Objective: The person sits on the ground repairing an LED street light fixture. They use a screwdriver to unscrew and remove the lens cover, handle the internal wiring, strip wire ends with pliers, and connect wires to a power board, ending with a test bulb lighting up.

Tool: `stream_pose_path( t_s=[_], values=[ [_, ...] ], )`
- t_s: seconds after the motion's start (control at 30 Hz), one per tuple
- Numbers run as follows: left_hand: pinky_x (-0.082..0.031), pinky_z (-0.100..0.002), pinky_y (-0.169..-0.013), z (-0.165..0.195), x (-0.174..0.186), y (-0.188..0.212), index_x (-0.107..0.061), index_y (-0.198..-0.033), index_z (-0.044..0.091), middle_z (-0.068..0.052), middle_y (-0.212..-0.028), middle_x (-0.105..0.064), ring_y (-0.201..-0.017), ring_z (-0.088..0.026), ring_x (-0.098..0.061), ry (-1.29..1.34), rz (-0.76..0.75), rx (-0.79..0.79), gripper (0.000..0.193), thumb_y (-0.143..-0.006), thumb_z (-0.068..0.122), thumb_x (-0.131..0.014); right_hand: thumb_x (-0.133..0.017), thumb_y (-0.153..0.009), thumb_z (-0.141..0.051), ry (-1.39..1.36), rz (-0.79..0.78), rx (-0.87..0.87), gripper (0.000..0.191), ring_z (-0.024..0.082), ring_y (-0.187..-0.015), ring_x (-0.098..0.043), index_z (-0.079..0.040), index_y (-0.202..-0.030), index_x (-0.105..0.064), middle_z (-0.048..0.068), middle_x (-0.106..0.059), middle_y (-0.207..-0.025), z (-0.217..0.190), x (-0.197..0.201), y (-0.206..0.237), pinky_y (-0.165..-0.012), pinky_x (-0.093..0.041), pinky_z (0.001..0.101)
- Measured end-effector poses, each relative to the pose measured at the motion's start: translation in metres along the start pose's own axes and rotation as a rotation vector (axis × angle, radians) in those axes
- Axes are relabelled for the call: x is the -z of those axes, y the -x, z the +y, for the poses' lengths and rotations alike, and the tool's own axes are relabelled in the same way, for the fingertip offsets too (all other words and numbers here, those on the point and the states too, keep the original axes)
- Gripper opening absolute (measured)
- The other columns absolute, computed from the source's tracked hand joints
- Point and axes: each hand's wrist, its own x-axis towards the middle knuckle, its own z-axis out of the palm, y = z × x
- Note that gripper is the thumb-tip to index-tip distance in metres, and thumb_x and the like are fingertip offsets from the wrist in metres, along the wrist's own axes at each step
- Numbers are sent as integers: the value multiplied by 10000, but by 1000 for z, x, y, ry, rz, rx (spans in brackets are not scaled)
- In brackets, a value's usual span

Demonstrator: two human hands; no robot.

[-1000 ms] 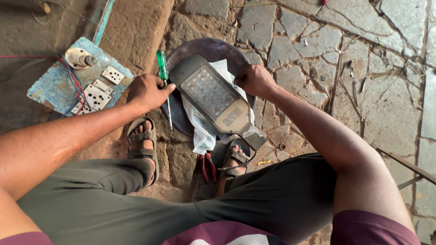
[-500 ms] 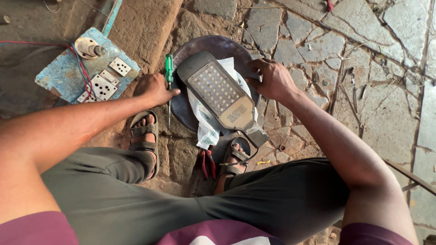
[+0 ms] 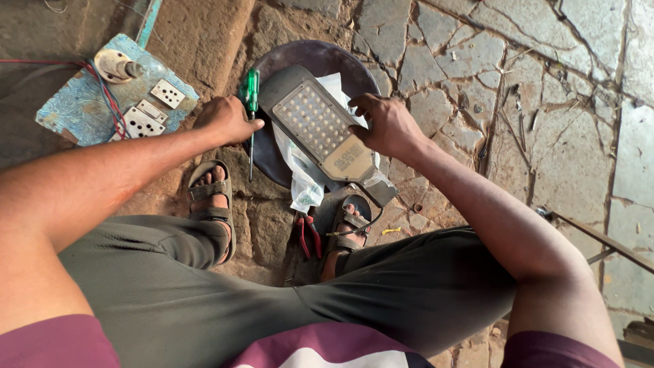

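Observation:
A grey LED street lamp head (image 3: 315, 123) lies face up on a dark round plate (image 3: 320, 57), with a white plastic bag (image 3: 298, 178) under it. My right hand (image 3: 385, 124) rests on the lamp's right edge, fingers curled over the casing. My left hand (image 3: 225, 120) is closed around a green-handled screwdriver (image 3: 251, 90), whose shaft points down toward my feet, just left of the lamp.
A blue board (image 3: 82, 109) with white sockets, a lamp holder and red wires lies at the far left. Red-handled pliers (image 3: 308, 235) lie between my sandalled feet. The ground is cracked stone paving. A metal bar (image 3: 599, 238) runs along the right.
My right hand slid from the lamp's upper right corner down onto its right edge. My left hand has closed on the screwdriver. The view shifted slightly.

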Motion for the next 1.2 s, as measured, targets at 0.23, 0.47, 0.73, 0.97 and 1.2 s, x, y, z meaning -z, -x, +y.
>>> stream_pose_path(
  t_s=[0.23, 0.47, 0.73, 0.97, 1.2],
  values=[
    [-596, -484, -801, -3, 1, 2, -747, -916, -22, -249, -924, -745, -850, -374, -737, 24, -23, -22, 478, -932, 453, -706, -862, -796, -380, 122, -148, -129, 859, 394, -1137, -616, 37, -1414, -436, 278, -590, -1280, -28, -20, 5, -1017, -478, 468],
    [-604, -491, -796, -3, 1, 2, -749, -926, -38, -243, -930, -739, -852, -373, -739, 24, -37, -8, 475, -934, 434, -699, -966, -620, -470, 135, -118, -197, 1280, 513, -1277, -416, 105, -1470, -202, 386, -433, -1355, -47, -40, 20, -1077, -348, 534],
    [-582, -482, -831, -4, 0, 4, -773, -911, -20, -251, -915, -722, -874, -384, -721, 27, 21, -20, 444, -914, 420, -713, -944, -639, -475, 57, -109, -209, 1206, 490, -1268, -478, 37, -1484, -253, 350, -485, -1325, -51, -43, 26, -1089, -383, 540],
    [-484, -403, -461, -8, 1, -3, -656, -835, 36, -92, -660, -626, -502, -215, -554, 63, 73, 1, 345, -1018, 326, -614, -927, -699, -650, 194, -240, -280, 1302, 495, -1268, -468, 116, -1460, -200, 374, -444, -1345, -45, -27, 8, -1073, -421, 534],
    [-381, -301, -294, 29, 27, 16, -590, -1001, 13, -54, -578, -533, -367, -141, -450, 229, 281, -533, 203, -1072, 183, -502, -769, -1037, -361, 498, 378, 454, 570, 371, -1421, -542, -74, -1480, -555, 179, -530, -1536, -45, 72, 13, -1199, -488, 534]
  ],
)
